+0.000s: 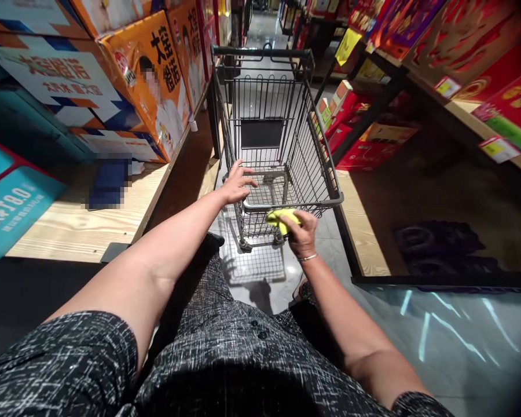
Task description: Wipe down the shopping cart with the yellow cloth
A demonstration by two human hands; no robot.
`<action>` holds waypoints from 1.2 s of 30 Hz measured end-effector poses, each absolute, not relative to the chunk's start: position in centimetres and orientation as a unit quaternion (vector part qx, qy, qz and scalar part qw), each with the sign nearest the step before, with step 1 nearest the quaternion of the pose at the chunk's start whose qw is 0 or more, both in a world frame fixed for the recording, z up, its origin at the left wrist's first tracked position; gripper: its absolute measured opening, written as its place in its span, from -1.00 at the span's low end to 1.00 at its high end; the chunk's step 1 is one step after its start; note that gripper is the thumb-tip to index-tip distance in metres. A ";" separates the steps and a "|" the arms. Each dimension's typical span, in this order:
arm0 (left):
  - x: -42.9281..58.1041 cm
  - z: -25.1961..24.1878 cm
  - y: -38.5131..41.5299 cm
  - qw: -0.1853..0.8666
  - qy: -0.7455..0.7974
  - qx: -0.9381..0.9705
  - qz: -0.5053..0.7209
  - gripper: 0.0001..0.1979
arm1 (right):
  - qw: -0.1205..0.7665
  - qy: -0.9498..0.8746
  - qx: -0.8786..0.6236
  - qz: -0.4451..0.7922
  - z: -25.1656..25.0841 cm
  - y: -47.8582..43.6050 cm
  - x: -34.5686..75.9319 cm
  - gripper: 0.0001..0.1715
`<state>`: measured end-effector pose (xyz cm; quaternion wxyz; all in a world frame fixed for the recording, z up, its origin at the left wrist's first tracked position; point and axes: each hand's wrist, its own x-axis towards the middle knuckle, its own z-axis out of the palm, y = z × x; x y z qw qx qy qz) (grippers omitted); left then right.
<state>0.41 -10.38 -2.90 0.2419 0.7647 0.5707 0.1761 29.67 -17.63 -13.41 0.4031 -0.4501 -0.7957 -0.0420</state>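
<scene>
A black wire shopping cart [295, 174] stands right in front of me in the aisle, with bare wire showing inside its basket. At the near left corner of its rim is my left hand [238, 184], fingers spread and holding nothing; whether it touches the rim I cannot tell. My right hand [304, 231] is closed around a bright yellow cloth-like item [282, 219] with dark parts, just below the cart's near rim. The exact kind of the yellow item is unclear.
Orange and white cartons [143, 81] are stacked on the left wooden shelf [82, 214], near a dark blue object [108, 182]. Red gift boxes [373, 133] fill shelves on the right. A low wooden shelf edge [360, 226] runs close beside the cart. Grey floor [438, 341] lies around.
</scene>
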 end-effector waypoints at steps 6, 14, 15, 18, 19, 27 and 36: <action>0.7 -3.1 -10.4 0.239 0.570 0.766 0.177 -0.61 | 0.455 -0.765 -0.450 -0.070 -12.3 -16.7 30.3 -0.66; 0.6 -2.6 -10.2 0.229 0.580 0.769 0.144 -0.60 | 0.191 -0.825 -0.522 0.105 -23.6 -19.5 30.3 -0.57; 0.6 -2.6 -10.1 0.229 0.579 0.769 0.144 -0.60 | 0.177 -0.824 -0.526 0.113 -23.8 -19.4 30.5 -0.57; 0.3 -2.8 -9.9 0.227 0.581 0.768 0.146 -0.59 | 0.174 -0.835 -0.510 0.112 -22.3 -18.6 31.3 -0.63; 0.2 -2.9 -9.9 0.226 0.582 0.768 0.146 -0.59 | 0.193 -0.837 -0.502 0.100 -21.2 -18.2 31.7 -0.66; -0.1 -3.4 -9.5 0.217 0.580 0.769 0.157 -0.62 | 0.470 -0.747 -0.463 -0.080 -11.6 -14.6 34.6 -0.73; 0.2 -3.0 -9.6 0.212 0.586 0.771 0.131 -0.59 | 0.266 -0.751 -0.595 0.105 -22.7 -18.3 34.0 -0.60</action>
